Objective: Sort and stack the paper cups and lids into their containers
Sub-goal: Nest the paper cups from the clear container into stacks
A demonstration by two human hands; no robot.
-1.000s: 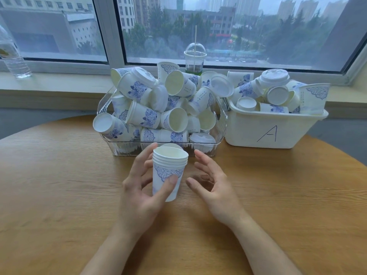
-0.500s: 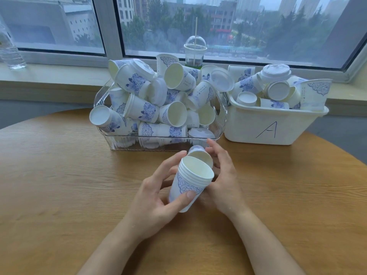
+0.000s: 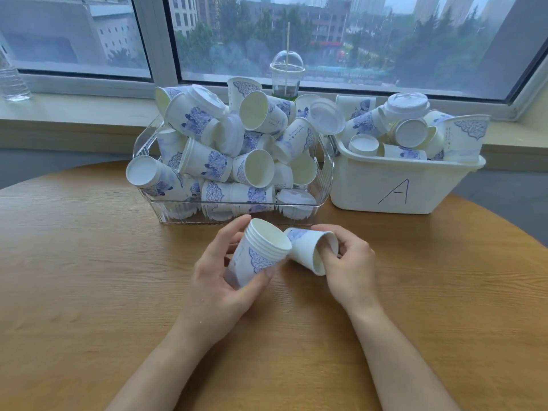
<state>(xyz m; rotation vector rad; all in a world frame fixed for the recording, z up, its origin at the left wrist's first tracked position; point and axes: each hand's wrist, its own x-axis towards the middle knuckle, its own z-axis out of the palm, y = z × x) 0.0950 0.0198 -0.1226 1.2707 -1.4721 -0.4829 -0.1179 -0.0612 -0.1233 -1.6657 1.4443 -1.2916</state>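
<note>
Since a second ago, one single cup (image 3: 311, 250) has come into my right hand (image 3: 348, 259), which was spread and held nothing back then. Now my right hand pinches that cup at its rim, with fingers curled into its mouth. It lies on its side, mouth toward the lower right of the frame, and its bottom end is just beside the rim of the stack.

My left hand (image 3: 219, 280) grips the stack of cups (image 3: 258, 256), thumb on the front and fingers round the back. The stack is tilted now (it stood straight up a second ago), with its open mouth leaning toward the upper right. Both hands are in the middle of the frame, low over the round wooden surface (image 3: 89, 277).

Behind my hands, in the upper middle, is the clear bin (image 3: 154, 134), piled high with loose cups and lids. One lidded cup (image 3: 148, 176) pokes out at its left end. To its right is the white bin (image 3: 394, 188) with a big letter A on its front (it has cups and lids in it too).

At the back, on the window ledge (image 3: 74, 114), stands a clear drink cup (image 3: 287, 78) with a dome lid and a straw. A water bottle (image 3: 10, 81) shows at the far left edge.
</note>
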